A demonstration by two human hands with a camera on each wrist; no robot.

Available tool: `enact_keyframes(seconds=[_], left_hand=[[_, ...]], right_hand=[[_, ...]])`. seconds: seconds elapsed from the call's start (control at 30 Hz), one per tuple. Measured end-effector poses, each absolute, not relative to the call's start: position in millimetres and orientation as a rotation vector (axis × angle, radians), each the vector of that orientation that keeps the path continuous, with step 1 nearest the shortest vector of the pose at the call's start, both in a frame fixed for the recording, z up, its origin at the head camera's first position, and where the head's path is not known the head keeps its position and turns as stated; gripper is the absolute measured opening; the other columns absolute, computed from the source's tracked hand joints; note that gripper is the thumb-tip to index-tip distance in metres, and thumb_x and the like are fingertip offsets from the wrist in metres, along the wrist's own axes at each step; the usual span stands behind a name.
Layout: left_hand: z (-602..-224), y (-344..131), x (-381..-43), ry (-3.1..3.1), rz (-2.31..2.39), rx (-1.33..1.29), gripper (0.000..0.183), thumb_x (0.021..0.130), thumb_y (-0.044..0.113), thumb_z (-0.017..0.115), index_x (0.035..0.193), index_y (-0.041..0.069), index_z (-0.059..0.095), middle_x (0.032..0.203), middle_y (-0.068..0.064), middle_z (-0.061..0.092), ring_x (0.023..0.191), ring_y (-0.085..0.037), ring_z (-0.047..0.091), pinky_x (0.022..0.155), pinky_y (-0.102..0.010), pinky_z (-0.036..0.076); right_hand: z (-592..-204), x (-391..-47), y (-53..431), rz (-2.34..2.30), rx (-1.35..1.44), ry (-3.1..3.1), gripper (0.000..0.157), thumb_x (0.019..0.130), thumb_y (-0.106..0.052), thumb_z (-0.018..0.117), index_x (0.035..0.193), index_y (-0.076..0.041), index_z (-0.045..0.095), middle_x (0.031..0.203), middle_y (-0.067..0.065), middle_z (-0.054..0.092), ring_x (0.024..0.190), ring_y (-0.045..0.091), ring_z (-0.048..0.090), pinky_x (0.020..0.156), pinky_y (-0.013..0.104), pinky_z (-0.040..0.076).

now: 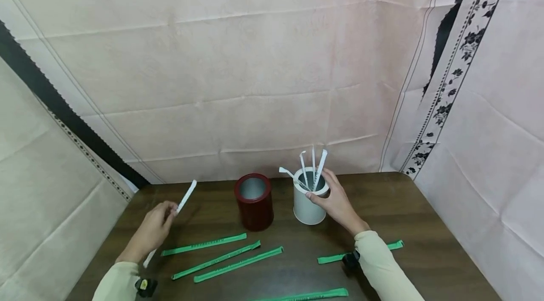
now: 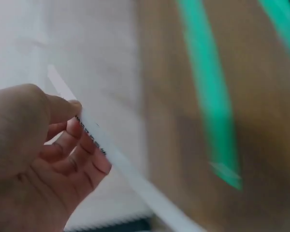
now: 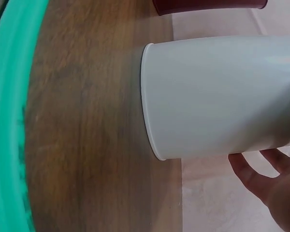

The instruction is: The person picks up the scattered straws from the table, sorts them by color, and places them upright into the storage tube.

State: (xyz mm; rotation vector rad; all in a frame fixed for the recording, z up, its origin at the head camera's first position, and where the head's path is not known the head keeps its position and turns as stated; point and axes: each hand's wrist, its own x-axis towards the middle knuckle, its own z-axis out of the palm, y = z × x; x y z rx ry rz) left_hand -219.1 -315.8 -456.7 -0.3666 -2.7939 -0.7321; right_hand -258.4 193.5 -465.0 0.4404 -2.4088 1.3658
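My left hand (image 1: 152, 231) pinches a slim white paper-wrapped stick (image 1: 187, 195) between thumb and fingers, over the left side of the table. Dark printing runs along that stick (image 2: 130, 171) in the left wrist view, and its two ends stick out past the hand. On the right, my right hand (image 1: 340, 204) grips a white cylindrical cup (image 1: 308, 207) near its rim, thumb at the front and fingers round the far right side. Several similar white sticks (image 1: 320, 166) lean inside the cup, their lower ends hidden. The cup stands upright on the table.
A dark red cylindrical cup (image 1: 257, 211) stands left of the white one. Several green wrapped sticks (image 1: 227, 257) lie on the brown wooden table (image 1: 293, 265), one partly under the right forearm. Behind the table hangs a pale cloth (image 1: 255, 79).
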Motion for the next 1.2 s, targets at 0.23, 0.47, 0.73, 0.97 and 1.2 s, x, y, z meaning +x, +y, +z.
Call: enact_keyframes(seconds=[0.23,0.47,0.73,0.97,1.2], left_hand=[[-389,-243,-200,-2.521,-0.942,-0.416,0.013,0.101,0.015,0.059,0.11,0.007,0.06,0.094,-0.005,0.066,0.083,-0.017,0.062,0.063,-0.026,0.052],[-349,-162,-192,-2.201,-1.39,-0.464,0.018,0.092,0.012,0.072,0.107,0.006,0.065,0.091,-0.006,0.071,0.076,-0.015,0.066,0.065,-0.022,0.055],[-337,-80,-203,-1.858,-1.663,-0.544,0.02,0.087,0.009,0.076,0.107,0.005,0.071,0.097,-0.008,0.074,0.083,-0.023,0.072,0.07,-0.027,0.058],[-357,-30,-223,-1.819,-1.621,-0.554,0.018,0.09,0.016,0.076,0.106,0.01,0.071,0.097,-0.003,0.074,0.081,-0.014,0.072,0.071,-0.028,0.059],[-392,-4,-237,-1.978,-1.505,-0.517,0.017,0.089,0.011,0.075,0.105,0.009,0.07,0.095,-0.003,0.074,0.079,-0.01,0.072,0.071,-0.023,0.058]], right_hand=[[-465,-259,192,1.4,0.425,-2.407,0.081,0.081,-0.038,0.082,0.148,-0.013,0.044,0.151,0.003,0.037,0.136,0.03,0.04,0.108,0.059,0.034],[-466,-259,194,1.397,0.422,-2.408,0.082,0.081,-0.04,0.082,0.148,-0.013,0.044,0.151,0.003,0.037,0.136,0.03,0.04,0.109,0.06,0.033],[-465,-258,191,1.401,0.434,-2.386,0.08,0.081,-0.035,0.083,0.148,-0.014,0.046,0.15,0.004,0.038,0.136,0.034,0.041,0.108,0.059,0.033],[-463,-257,187,1.423,0.405,-2.403,0.08,0.081,-0.037,0.083,0.148,-0.015,0.045,0.152,0.003,0.037,0.136,0.031,0.04,0.109,0.059,0.033],[-462,-256,189,1.421,0.39,-2.415,0.082,0.081,-0.037,0.082,0.149,-0.013,0.043,0.153,0.007,0.036,0.137,0.035,0.04,0.109,0.059,0.033]])
